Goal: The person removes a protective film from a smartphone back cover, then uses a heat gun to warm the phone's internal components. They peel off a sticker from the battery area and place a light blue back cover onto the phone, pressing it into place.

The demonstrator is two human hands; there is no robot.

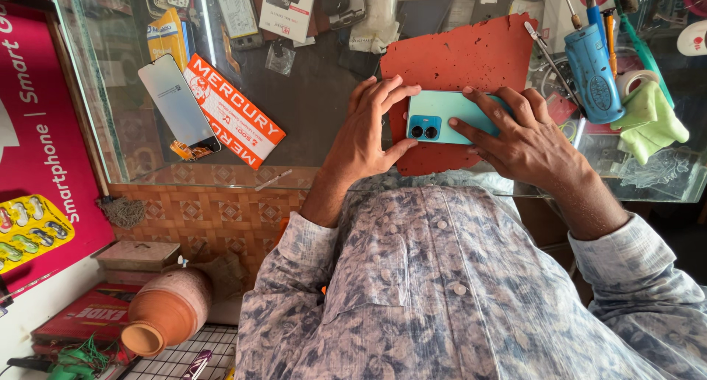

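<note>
Two hands, left hand [366,133] at 9 o'clock, right hand [524,133] at 3 o'clock, fingers clamped on the phone [449,116], steadying it face-down over the red mat [464,56].

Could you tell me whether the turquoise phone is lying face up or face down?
Face down: the turquoise phone shows its back with the camera lenses upward.

- Phone [451,115]: pale teal back, blue cam block
- Mat [471,63]: red-orange w/ dark specks
- Shirt [442,291]: grey-blue floral print
- Cloth [652,122]: lime green
- Clay pot [166,310]: terracotta
- Wall panel [213,218]: orange w/ diamond pattern
</note>
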